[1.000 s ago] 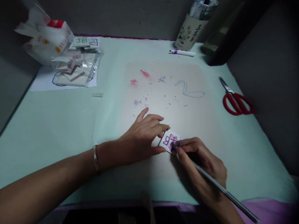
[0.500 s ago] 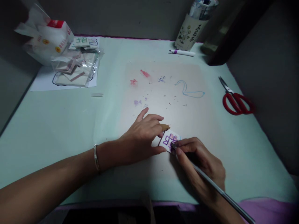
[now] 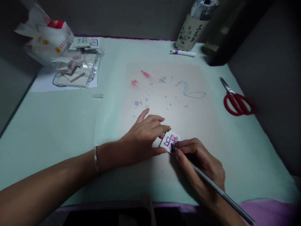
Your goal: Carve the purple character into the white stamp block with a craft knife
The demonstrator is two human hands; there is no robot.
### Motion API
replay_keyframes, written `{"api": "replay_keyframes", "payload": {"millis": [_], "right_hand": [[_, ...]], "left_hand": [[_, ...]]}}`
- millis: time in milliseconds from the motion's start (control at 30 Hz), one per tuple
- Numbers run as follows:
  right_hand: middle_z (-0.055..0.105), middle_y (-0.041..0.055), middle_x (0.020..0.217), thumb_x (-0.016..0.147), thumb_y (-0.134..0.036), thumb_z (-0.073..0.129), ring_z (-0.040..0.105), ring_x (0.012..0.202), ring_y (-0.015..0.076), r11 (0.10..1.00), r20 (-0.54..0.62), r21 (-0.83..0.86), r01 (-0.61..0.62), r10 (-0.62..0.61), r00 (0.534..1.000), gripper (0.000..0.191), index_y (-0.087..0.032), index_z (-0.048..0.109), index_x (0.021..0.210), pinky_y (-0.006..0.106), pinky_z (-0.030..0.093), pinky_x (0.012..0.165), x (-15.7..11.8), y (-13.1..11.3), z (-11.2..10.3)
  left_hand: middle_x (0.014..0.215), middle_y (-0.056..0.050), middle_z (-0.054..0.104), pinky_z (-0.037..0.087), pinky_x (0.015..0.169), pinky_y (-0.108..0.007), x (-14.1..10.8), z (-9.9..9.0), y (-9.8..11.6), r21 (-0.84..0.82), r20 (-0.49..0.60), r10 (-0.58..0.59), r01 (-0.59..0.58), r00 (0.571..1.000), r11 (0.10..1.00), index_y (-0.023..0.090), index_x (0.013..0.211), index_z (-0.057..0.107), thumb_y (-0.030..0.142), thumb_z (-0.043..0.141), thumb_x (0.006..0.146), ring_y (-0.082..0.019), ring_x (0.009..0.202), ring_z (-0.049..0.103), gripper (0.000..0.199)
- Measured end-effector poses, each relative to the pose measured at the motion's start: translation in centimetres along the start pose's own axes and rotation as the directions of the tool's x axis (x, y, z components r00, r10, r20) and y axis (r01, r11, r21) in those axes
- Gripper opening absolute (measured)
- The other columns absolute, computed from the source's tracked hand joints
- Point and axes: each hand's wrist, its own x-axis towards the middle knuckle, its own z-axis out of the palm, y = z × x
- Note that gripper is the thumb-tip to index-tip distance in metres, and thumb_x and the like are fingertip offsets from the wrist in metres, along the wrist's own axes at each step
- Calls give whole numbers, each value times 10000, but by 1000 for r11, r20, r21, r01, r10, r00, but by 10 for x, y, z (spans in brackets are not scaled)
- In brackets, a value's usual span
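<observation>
A small white block (image 3: 167,137) with purple line marks and pink patches lies on the pale mat in the head view. My left hand (image 3: 147,133) grips it, thumb at the near edge and fingers at the far side. A brown tip of something (image 3: 166,128) sticks out beside those fingers; the rest of it is hidden. My right hand (image 3: 202,163) is closed around a slim silver craft knife (image 3: 216,186). Its dark tip touches the marked face of the block, and the long handle slants toward the bottom right.
Red-handled scissors (image 3: 237,103) lie at the right. A purple-banded marker (image 3: 184,53) rests before a pen jar (image 3: 191,33). Wrapped white blocks (image 3: 75,70) and a plastic bag (image 3: 50,40) sit at back left. The mat (image 3: 195,119) bears coloured prints and dark crumbs.
My right hand and the craft knife have shifted very slightly to the left on the block. My left hand stays nearly still.
</observation>
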Motion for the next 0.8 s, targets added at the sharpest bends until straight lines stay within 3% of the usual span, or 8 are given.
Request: {"api": "replay_keyframes", "payload": {"millis": [167, 300, 800], "right_hand": [[748, 12, 873, 972, -207, 663, 707, 766, 151, 979, -47, 70, -190, 194, 980, 157, -241, 681, 820, 246, 535, 639, 1, 1, -1], [754, -3, 841, 939, -220, 692, 699, 726, 129, 958, -71, 131, -255, 265, 962, 156, -236, 693, 784, 217, 533, 641, 4, 0, -3], [730, -15, 867, 962, -197, 689, 677, 740, 109, 971, -56, 98, -218, 224, 973, 156, -249, 673, 816, 180, 508, 611, -2, 1, -5]], "left_hand": [[972, -57, 747, 265, 1229, -740, -1, 0, -2, 22, 7, 23, -23, 1000, 999, 173, 1285, 597, 306, 919, 803, -349, 1305, 625, 595], [976, -57, 751, 260, 1228, -744, -1, 0, -3, 21, 14, 27, -27, 1000, 999, 180, 1290, 597, 327, 912, 816, -352, 1315, 617, 587], [961, -57, 740, 265, 1226, -746, 0, 1, -2, 6, -8, 23, -23, 1000, 1000, 142, 1263, 606, 297, 928, 792, -350, 1291, 633, 590]]}}
